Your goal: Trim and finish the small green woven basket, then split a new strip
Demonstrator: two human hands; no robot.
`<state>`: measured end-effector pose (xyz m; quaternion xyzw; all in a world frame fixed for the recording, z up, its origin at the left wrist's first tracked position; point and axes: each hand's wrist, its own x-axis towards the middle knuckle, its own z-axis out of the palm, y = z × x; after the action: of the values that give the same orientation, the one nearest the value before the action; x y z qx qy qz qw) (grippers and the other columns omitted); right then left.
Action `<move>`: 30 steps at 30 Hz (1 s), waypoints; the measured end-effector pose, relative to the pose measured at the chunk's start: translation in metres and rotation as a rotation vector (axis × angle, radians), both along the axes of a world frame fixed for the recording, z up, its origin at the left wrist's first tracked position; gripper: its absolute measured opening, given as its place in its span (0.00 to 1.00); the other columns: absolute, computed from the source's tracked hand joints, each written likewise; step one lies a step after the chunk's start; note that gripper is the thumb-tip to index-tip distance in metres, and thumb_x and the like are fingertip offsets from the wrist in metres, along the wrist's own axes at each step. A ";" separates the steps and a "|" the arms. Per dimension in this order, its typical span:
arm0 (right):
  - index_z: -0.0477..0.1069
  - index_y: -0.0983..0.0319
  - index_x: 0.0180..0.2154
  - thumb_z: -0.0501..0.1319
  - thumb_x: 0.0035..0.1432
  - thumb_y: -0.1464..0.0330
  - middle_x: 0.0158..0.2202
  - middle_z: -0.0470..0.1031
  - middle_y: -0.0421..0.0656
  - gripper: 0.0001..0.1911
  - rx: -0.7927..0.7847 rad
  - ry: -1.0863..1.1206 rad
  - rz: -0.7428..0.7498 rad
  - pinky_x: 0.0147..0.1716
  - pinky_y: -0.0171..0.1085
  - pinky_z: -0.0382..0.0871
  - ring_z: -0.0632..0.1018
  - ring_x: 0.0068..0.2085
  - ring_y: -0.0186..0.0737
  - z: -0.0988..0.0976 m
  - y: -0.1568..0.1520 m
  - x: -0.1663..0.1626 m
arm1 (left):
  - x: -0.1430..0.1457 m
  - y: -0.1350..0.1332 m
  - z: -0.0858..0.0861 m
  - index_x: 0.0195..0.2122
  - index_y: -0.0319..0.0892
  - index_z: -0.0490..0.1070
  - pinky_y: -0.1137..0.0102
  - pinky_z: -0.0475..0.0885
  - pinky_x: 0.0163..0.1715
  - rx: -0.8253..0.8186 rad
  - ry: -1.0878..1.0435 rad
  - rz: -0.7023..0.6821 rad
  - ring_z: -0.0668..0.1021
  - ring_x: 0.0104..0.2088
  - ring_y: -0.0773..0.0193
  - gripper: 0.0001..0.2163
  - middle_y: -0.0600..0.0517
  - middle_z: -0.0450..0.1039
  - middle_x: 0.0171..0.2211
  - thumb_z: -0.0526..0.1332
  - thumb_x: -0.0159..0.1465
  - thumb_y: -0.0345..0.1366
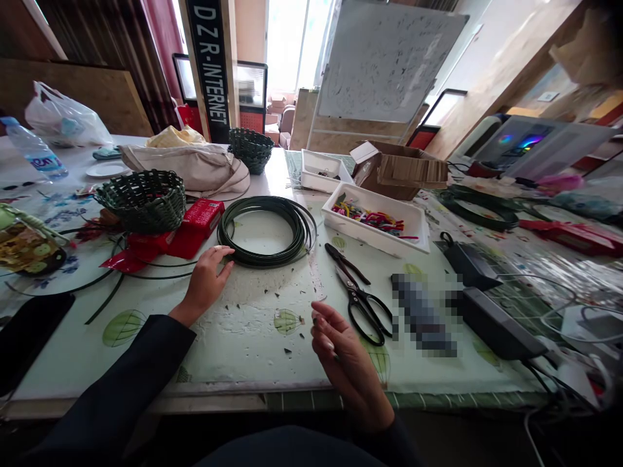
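Observation:
A coil of dark green flat strip [265, 258] lies on the table. My left hand [209, 279] is at its near left edge, fingers stretched out and loosely apart, the fingertips at the coil's rim. Over the front of the table, my right hand [341, 344] has its fingers curled in towards the thumb. A tiny dark bit shows at its fingertips, too small to name. Just right of that hand lie black-handled scissors [363, 305], with pliers [348, 263] against their blades. Small dark scraps [287, 351] are scattered between my hands.
A dark green woven basket [146, 204] stands at left beside a red box [202, 220]. Another basket [250, 152] is farther back. A white tray [379, 237] holds colourful pieces, with a cardboard box [403, 165] behind. Black adapters [496, 324] and cables lie at right.

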<state>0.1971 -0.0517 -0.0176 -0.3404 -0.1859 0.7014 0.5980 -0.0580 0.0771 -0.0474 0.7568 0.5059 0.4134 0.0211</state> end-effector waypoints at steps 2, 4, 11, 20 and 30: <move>0.76 0.57 0.45 0.69 0.51 0.66 0.33 0.77 0.39 0.17 0.081 -0.133 -0.010 0.19 0.24 0.67 0.71 0.21 0.23 0.004 0.001 0.013 | 0.002 -0.006 0.001 0.48 0.38 0.70 0.60 0.66 0.54 -0.027 0.038 -0.036 0.73 0.52 0.57 0.14 0.43 0.72 0.49 0.54 0.65 0.37; 0.74 0.55 0.49 0.65 0.56 0.61 0.44 0.78 0.45 0.18 0.181 -0.357 0.018 0.35 0.35 0.76 0.79 0.36 0.36 0.007 0.004 0.028 | 0.006 -0.017 0.000 0.53 0.37 0.67 0.59 0.63 0.57 -0.107 0.151 -0.132 0.69 0.57 0.57 0.18 0.42 0.69 0.54 0.52 0.67 0.41; 0.64 0.53 0.58 0.62 0.58 0.65 0.60 0.66 0.44 0.26 0.527 -1.318 0.313 0.60 0.56 0.56 0.67 0.60 0.51 0.002 0.029 0.056 | 0.032 -0.080 -0.023 0.66 0.36 0.46 0.49 0.52 0.61 -0.387 0.501 -0.274 0.49 0.66 0.48 0.35 0.36 0.46 0.66 0.49 0.64 0.53; 0.61 0.56 0.60 0.56 0.60 0.73 0.60 0.65 0.45 0.26 0.895 -1.367 0.468 0.62 0.53 0.53 0.64 0.62 0.48 -0.021 0.071 0.037 | 0.063 -0.108 0.002 0.66 0.41 0.44 0.60 0.61 0.60 -0.352 0.377 -0.656 0.57 0.65 0.57 0.28 0.41 0.54 0.64 0.50 0.67 0.43; 0.66 0.55 0.57 0.53 0.64 0.71 0.54 0.74 0.45 0.21 0.836 -1.363 0.427 0.53 0.50 0.68 0.75 0.53 0.46 -0.015 0.053 0.052 | 0.089 -0.095 -0.024 0.64 0.30 0.49 0.53 0.55 0.62 -0.301 0.523 -0.534 0.53 0.65 0.49 0.34 0.33 0.51 0.64 0.51 0.64 0.51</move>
<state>0.2487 0.0014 -0.0330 -0.3981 -0.8139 0.3127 0.2853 0.0312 -0.0184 -0.0715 0.9297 0.3349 0.1083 0.1090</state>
